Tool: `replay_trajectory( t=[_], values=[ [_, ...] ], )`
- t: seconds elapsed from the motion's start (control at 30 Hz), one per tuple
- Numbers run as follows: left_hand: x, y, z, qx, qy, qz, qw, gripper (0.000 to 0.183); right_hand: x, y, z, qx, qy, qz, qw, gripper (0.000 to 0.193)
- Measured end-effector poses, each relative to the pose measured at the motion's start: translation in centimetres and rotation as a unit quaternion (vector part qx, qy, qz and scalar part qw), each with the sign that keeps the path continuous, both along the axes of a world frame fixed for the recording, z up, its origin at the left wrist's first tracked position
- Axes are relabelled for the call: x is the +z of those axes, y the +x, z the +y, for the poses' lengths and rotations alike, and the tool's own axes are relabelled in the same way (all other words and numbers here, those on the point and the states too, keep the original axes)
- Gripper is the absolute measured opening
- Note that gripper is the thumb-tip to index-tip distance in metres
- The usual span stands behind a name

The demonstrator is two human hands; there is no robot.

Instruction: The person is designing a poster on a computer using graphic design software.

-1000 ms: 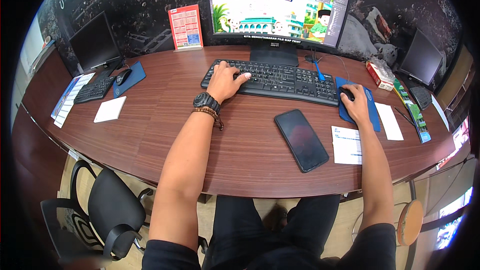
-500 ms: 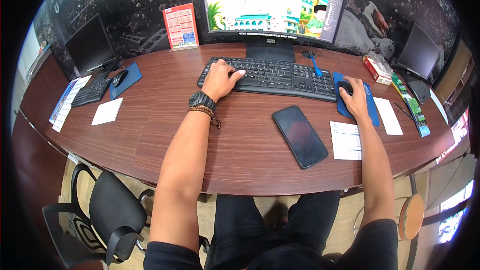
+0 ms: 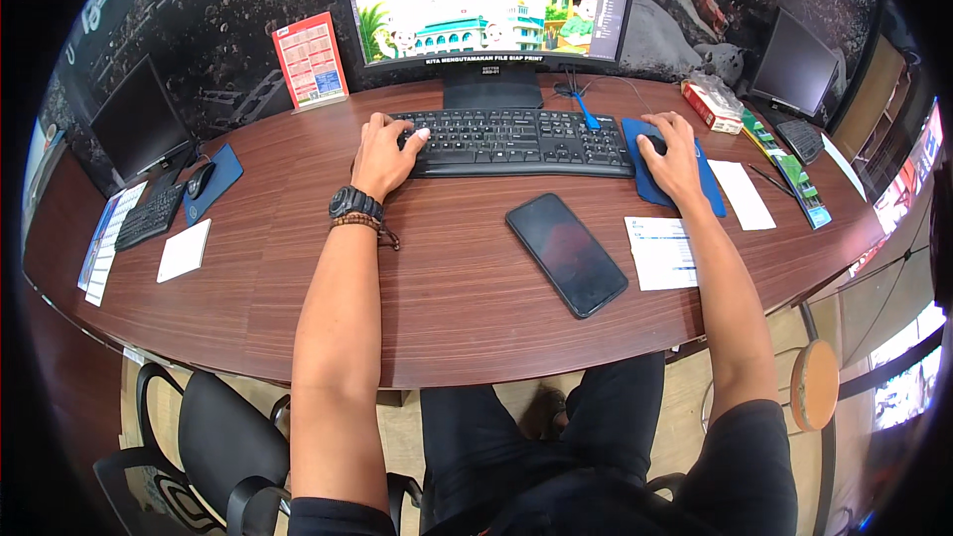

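My left hand (image 3: 383, 161) rests on the left end of a black keyboard (image 3: 511, 155), thumb spread from the other fingers over the keys. A black watch (image 3: 354, 203) and a beaded bracelet (image 3: 359, 222) circle that wrist. Farther right, my right hand (image 3: 677, 161) is curled over a dark computer mouse (image 3: 652, 144), which it largely covers. Under the mouse lies a blue mouse pad (image 3: 647, 182). Behind the keyboard stands a wide monitor (image 3: 447, 15) showing a colourful design with a green-and-white building and cartoon figures.
A black smartphone (image 3: 568, 254) lies before the keyboard, left of a printed paper (image 3: 659, 256). A red-and-white calendar (image 3: 311, 62) stands left of the monitor. A small box (image 3: 712, 107) sits at right. Black chair (image 3: 226, 437) at lower left; round stool (image 3: 814, 385) at lower right.
The whole view has shifted, so the desk things appear farther left. My left hand stays at the keyboard's left end and my right hand stays on the mouse.
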State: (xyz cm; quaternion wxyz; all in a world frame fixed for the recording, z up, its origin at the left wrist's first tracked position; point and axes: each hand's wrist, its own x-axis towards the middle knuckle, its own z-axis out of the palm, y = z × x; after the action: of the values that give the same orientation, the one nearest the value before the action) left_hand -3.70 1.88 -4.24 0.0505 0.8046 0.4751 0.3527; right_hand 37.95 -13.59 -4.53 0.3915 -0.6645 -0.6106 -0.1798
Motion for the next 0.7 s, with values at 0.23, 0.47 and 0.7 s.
replay_trajectory(
  t=[0.23,0.47,0.7],
  values=[
    [-0.2,-0.7,0.3,0.028,0.006,0.009,1.0,0.051,1.3,-3.1,0.3,0.097,-0.009,-0.014,0.995,0.031],
    [-0.2,-0.6,0.2,0.043,0.01,0.017,0.999,0.062,2.4,-6.8,2.0,0.147,-0.042,-0.017,0.988,0.031],
    [-0.4,-1.3,-0.1,0.138,-0.087,-0.028,0.986,0.07,1.8,-9.3,3.0,0.119,-0.202,-0.1,0.967,0.062]
  ],
)
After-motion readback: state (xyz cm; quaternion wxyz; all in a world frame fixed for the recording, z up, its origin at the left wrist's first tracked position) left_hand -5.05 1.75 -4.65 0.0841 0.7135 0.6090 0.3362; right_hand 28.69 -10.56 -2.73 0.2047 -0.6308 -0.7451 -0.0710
